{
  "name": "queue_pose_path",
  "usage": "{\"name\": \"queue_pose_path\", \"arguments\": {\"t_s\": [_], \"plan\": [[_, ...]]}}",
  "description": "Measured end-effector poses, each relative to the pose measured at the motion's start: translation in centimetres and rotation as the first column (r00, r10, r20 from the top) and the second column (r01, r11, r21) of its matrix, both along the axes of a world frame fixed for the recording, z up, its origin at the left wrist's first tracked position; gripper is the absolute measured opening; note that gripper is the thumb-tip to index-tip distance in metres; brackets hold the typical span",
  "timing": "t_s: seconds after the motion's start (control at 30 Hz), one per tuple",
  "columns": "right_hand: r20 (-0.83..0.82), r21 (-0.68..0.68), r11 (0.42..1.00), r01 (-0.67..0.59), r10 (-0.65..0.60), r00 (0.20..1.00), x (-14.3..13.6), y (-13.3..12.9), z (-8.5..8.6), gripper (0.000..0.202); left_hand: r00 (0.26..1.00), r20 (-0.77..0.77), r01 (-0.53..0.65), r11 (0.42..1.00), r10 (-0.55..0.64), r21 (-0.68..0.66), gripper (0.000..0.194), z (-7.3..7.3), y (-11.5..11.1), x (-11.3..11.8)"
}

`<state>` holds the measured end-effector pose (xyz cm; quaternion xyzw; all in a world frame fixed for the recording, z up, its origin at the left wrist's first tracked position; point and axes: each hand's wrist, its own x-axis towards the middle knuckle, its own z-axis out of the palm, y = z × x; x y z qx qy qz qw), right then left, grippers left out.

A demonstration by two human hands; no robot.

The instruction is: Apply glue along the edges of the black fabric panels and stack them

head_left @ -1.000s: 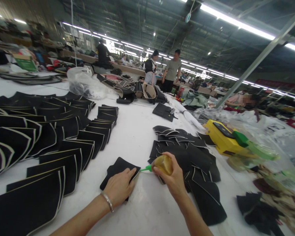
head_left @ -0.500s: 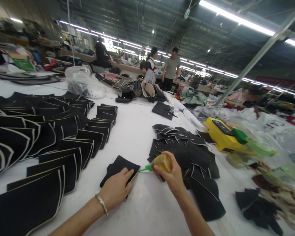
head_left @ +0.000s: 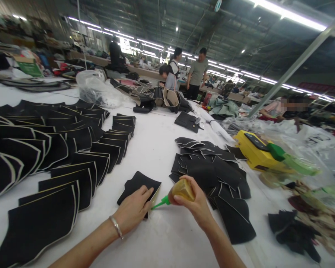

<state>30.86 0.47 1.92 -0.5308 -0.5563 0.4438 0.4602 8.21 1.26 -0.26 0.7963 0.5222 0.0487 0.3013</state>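
My right hand (head_left: 194,203) is wrapped round a squeeze bottle (head_left: 181,190) of amber liquid, probably glue, tilted with its thin green nozzle pointing left and down. The nozzle tip is at the pale right-hand edge of a black leather-like piece (head_left: 138,185); whether it touches is too fine to tell. My left hand (head_left: 135,208), a silver bracelet on its wrist, lies on that piece with fingers stretched across it, pressing it to the white table (head_left: 162,242). The hand covers part of the piece's lower side.
Rows of overlapping black pieces (head_left: 44,219) with pale edges fill the left side. Right of the bottle lies a loose pile of black pieces (head_left: 203,173). Beyond are a yellow box (head_left: 248,156), plastic bags (head_left: 304,149), fabric scraps (head_left: 293,230) and a black pouch (head_left: 187,121). People stand farther back.
The bottle's nozzle has moved left and down along the piece's right edge, toward my left hand. My left hand stays on the piece. The camera view has shifted slightly.
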Motion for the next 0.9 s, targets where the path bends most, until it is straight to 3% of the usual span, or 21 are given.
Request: {"name": "queue_pose_path", "arguments": {"t_s": [0.2,0.4,0.57,0.77,0.9], "plan": [[0.009,0.034,0.997,0.063,-0.063,0.998,-0.17,-0.35,0.06,0.057,1.000,0.014,0.012,1.000,-0.012,0.018,0.051,-0.69,-0.04,-0.16],[-0.096,-0.053,0.995,-0.080,0.074,0.993,-0.27,-0.98,-0.11,0.054,1.000,-0.003,0.014,1.000,-0.014,0.022,0.051,-0.42,-0.26,0.03],[-0.036,-0.003,1.000,0.016,-0.016,0.999,-0.17,-0.84,-0.23,0.055,0.999,-0.031,0.024,0.999,-0.023,0.031,0.051,-0.19,-0.40,0.22],[-0.127,-0.081,0.991,-0.106,0.095,0.987,-0.16,-1.11,-0.47,0.056,0.997,-0.061,0.039,0.998,-0.037,0.040,0.051,-0.13,-0.47,0.20],[-0.058,-0.028,0.998,-0.051,0.050,0.997,0.22,-0.50,-0.13,0.054,0.996,-0.078,0.053,0.997,-0.048,0.051,0.051,-0.05,-0.54,0.34]]}}
